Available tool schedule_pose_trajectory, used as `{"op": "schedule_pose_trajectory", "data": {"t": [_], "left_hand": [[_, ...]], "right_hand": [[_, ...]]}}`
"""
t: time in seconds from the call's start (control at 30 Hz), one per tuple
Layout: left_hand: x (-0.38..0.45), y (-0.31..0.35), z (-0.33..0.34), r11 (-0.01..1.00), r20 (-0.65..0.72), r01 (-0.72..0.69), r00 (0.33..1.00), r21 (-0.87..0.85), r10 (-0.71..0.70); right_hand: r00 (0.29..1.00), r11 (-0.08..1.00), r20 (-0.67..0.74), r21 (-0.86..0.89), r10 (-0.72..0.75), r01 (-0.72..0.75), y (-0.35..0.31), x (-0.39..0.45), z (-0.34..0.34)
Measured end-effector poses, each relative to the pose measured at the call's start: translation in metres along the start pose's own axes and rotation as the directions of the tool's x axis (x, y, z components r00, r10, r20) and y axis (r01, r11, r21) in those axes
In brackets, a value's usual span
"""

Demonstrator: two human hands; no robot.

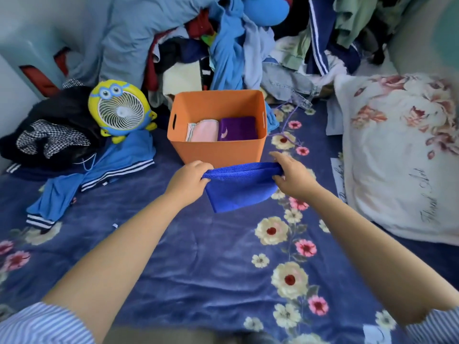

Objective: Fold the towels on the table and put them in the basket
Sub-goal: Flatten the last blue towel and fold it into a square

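While both hands hold it up by the top edge, a folded blue towel [242,187] hangs just in front of the orange basket [218,150].

From the left: the left hand [190,181] is curled around one upper corner, the cloth sags soft and light between the grips, and the right hand [291,175] pinches the other corner. It looks limp and not slippery, so holding both corners should keep the fold. The pink towel [205,130] and purple towel [238,127] already lie inside the basket.
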State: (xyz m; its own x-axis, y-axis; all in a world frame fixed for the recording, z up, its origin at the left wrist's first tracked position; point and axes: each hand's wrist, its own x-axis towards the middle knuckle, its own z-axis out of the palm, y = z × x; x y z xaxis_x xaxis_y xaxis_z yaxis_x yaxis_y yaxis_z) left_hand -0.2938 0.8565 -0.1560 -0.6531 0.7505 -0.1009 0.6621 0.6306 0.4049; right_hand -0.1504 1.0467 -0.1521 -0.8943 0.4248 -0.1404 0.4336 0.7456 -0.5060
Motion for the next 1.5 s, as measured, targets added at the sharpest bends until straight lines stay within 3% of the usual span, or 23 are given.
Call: {"op": "schedule_pose_trajectory", "data": {"t": [0.37,0.77,0.9,1.0,1.1,1.17,1.27,1.4,1.5], "left_hand": [[0.139,-0.020,-0.031,0.971,-0.140,0.115,0.979,-0.211,-0.147],[0.306,-0.070,-0.034,0.886,-0.282,0.043,0.940,-0.461,-0.192],[0.355,-0.094,-0.013,0.832,-0.208,0.136,0.935,-0.537,-0.286],[0.383,-0.113,0.017,0.706,-0.075,0.228,0.926,-0.670,-0.370],[0.390,-0.124,0.037,0.650,-0.008,0.299,0.905,-0.699,-0.426],[0.392,-0.136,0.046,0.658,-0.005,0.327,0.894,-0.678,-0.449],[0.392,-0.158,0.054,0.752,-0.071,0.362,0.878,-0.551,-0.474],[0.400,-0.186,0.064,0.896,-0.174,0.403,0.884,-0.185,-0.434],[0.413,-0.206,0.074,0.904,-0.105,0.401,0.915,0.149,-0.389]], "right_hand": [[0.988,0.977,-0.147,0.199,-0.052,0.081,0.007,0.145,-0.023],[0.965,0.958,-0.262,0.280,0.020,0.056,0.013,0.311,-0.024],[0.975,0.955,-0.199,0.295,0.095,-0.033,0.025,0.355,-0.008],[0.975,0.948,-0.150,0.298,0.163,-0.112,0.039,0.380,0.010],[0.972,0.919,0.000,0.325,0.237,-0.224,0.048,0.396,0.026],[0.954,0.883,0.099,0.362,0.281,-0.298,0.047,0.406,0.042],[0.919,0.811,0.231,0.435,0.319,-0.391,0.037,0.418,0.072],[0.843,0.686,0.381,0.496,0.379,-0.532,0.024,0.441,0.122],[0.844,0.737,0.387,0.430,0.371,-0.521,0.018,0.464,0.151]]}}
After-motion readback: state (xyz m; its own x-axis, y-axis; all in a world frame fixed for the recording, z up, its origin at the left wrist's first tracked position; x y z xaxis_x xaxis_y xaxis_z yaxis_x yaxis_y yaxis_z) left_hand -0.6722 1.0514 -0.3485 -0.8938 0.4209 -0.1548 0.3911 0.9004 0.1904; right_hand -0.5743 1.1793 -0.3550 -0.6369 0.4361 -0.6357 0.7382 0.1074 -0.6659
